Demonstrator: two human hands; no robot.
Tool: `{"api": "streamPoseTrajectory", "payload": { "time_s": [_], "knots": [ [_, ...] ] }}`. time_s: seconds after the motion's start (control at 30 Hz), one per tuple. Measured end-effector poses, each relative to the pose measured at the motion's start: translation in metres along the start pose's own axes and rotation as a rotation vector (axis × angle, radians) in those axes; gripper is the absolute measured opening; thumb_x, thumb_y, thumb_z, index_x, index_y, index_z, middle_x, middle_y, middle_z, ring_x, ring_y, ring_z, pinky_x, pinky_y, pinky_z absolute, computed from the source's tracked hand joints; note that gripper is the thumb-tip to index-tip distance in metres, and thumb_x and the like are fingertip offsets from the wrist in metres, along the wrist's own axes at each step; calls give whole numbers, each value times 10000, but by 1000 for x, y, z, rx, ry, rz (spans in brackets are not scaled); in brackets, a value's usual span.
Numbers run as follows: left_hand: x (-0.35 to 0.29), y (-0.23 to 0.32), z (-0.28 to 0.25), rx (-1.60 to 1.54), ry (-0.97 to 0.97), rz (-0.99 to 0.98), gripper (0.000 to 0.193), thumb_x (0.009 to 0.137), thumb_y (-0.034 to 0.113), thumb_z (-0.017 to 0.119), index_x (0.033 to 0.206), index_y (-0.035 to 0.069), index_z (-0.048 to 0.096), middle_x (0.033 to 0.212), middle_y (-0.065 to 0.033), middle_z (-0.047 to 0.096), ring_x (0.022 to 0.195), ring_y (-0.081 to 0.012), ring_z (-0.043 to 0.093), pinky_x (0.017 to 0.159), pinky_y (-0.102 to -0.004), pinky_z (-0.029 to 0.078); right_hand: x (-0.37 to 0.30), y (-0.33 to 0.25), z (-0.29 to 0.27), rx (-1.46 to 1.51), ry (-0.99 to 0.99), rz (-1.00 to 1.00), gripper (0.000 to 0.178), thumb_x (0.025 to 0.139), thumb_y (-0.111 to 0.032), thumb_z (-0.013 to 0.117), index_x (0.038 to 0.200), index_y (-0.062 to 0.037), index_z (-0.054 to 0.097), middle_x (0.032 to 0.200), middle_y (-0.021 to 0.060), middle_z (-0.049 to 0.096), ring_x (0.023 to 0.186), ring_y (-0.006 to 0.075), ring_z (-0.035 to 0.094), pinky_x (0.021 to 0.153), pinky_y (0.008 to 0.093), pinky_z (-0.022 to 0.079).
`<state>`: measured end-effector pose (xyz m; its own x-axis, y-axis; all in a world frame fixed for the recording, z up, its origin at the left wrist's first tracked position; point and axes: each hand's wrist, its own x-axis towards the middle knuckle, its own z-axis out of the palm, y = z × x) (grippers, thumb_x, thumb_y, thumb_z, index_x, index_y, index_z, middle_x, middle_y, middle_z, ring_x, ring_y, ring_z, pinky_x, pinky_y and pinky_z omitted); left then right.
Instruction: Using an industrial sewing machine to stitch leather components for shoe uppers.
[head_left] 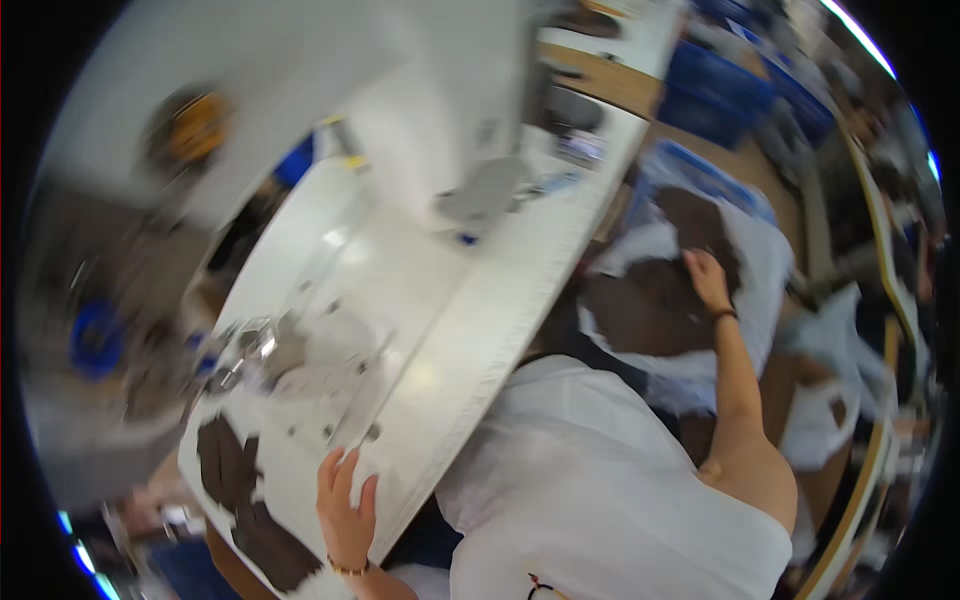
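My left hand [347,508] rests at the near edge of the white sewing table [440,360], its fingers apart and nothing in them. To its left on the table lie dark brown cut pieces [228,465], which look like cloth. Out to the right, my right hand [708,278] has its fingers closed on a brown cloth piece [650,300]. That piece lies over a blue bin lined with a white plastic bag [755,275]. A large white sewing machine [440,120] stands over the table, its metal needle area [260,340] blurred.
Small items and a phone-like device [582,148] lie at the table's far end. Blue crates [715,90] stand beyond the lined bin. A pale plastic bag [830,350] hangs at the right. Other people and workstations blur at the edges.
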<state>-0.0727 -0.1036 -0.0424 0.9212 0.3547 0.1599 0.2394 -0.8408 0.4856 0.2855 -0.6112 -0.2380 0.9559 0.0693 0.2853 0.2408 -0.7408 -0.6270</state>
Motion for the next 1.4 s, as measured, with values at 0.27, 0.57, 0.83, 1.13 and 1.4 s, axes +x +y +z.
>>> {"api": "streamPoseTrajectory", "payload": {
  "time_s": [0.27, 0.57, 0.83, 1.13, 1.4],
  "knots": [
    [17, 3, 17, 43, -118, 186, 348, 770, -16, 629, 1111, -3, 565, 1104, -178, 557, 860, -295, 594, 735, -349, 474, -64, -31, 6, -269, 157, -203, 368, 793, -254, 671, 1073, -35, 577, 1094, 157, 578, 1094, 321, 497, 986, 426, 344],
    [33, 32, 3, -132, -129, 185, 316, 757, 35, 674, 1062, 4, 597, 1051, -181, 588, 918, -346, 595, 753, -351, 490, 0, -196, -69, 258, 401, -322, 141, 874, -147, 583, 901, -9, 586, 894, 64, 587, 789, 148, 540, 745, 281, 425],
    [17, -13, -19, -186, 156, 41, 269, 752, 50, 680, 1012, 12, 622, 997, -143, 623, 879, -311, 609, 741, -331, 497, 135, -364, -24, 1610, -1156, -1196, 319, 981, -306, 306, 1030, -33, 464, 669, 16, 516, 618, 161, 481, 681, 339, 380],
    [34, -212, -40, 441, 345, -430, 91, 729, 44, 580, 798, 61, 637, 835, -113, 639, 792, -310, 594, 700, -386, 473, 18, -486, 127, 758, -780, -1066, 154, 767, -90, 687, 776, -38, 542, 662, 62, 602, 602, 144, 579, 587, 232, 415],
    [52, -205, -70, 823, 409, -135, 236, 722, 56, 537, 925, 42, 658, 888, -144, 643, 859, -323, 590, 743, -401, 464, 52, -474, 187, 44, -700, -1367, 353, 847, -282, 588, 1115, -55, 616, 1004, 119, 629, 1030, 182, 563, 942, 359, 407]
  ]
}}
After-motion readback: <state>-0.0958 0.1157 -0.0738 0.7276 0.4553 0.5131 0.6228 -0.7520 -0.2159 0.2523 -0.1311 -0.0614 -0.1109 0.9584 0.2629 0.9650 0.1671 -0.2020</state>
